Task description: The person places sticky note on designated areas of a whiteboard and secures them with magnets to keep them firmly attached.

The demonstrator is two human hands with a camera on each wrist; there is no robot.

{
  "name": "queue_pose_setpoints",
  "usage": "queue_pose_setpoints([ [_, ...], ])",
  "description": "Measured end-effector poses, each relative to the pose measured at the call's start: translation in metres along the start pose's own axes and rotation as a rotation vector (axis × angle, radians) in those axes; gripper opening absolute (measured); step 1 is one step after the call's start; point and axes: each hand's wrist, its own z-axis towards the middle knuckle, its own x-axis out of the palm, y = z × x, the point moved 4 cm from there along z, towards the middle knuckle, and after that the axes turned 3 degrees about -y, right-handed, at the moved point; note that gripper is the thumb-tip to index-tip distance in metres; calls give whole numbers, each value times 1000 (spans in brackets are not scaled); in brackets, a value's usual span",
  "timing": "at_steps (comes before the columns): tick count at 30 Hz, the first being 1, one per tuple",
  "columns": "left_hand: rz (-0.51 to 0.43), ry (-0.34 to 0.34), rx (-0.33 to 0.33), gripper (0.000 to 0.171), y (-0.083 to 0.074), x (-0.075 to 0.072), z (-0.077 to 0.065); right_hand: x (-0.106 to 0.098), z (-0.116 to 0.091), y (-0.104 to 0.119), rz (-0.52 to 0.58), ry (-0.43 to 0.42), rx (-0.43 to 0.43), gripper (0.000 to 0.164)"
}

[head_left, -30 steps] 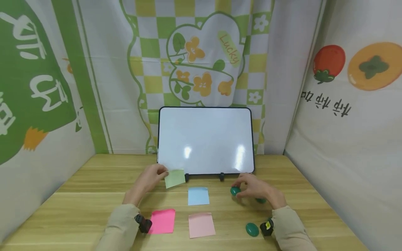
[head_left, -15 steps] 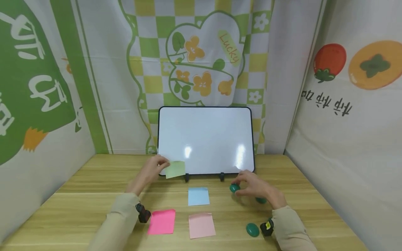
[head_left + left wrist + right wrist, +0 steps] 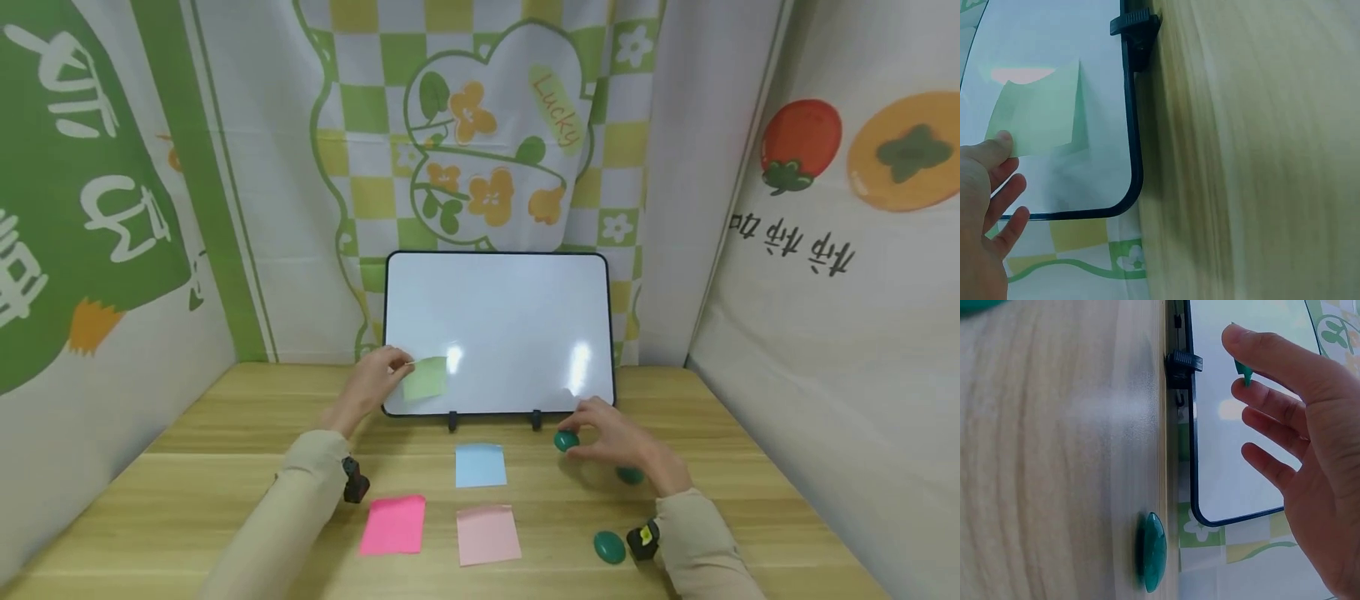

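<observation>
My left hand [image 3: 375, 379] pinches a pale green sticky note [image 3: 1038, 115] by its left edge, in front of the lower left part of the whiteboard [image 3: 498, 325]. In the left wrist view its far edge casts a shadow on the board; whether it touches cannot be told. Below the board's lower right corner, my right hand [image 3: 615, 435] pinches a glossy green oval magnet [image 3: 566, 441] between thumb and fingers. In the right wrist view the fingers mostly hide this magnet [image 3: 1244, 370]. Two similar magnets lie on the table: one [image 3: 630, 474] beneath the right hand, another [image 3: 609, 547] nearer.
Blue [image 3: 481, 465], hot pink [image 3: 393, 525] and light pink [image 3: 488, 534] sticky notes lie on the wooden table [image 3: 187, 500] between the arms. Two black stand clips [image 3: 452, 421] hold the board's lower edge. A printed curtain [image 3: 495, 125] hangs behind it.
My left hand has raised the green sticky note from below the board's lower edge up in front of its surface. The right hand has lifted slightly with the magnet.
</observation>
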Motion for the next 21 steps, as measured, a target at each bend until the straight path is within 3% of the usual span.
queue_pose_setpoints([
  [5,48,-72,28,15,2,-2,11,1,0,-1,-30,-20,-16,32],
  [15,246,-223,118,11,1,-8,25,0,3,2,-52,-42,-27,33],
  [21,267,-210,93,14,2,-10,26,2,4,6,-94,-60,-59,33],
])
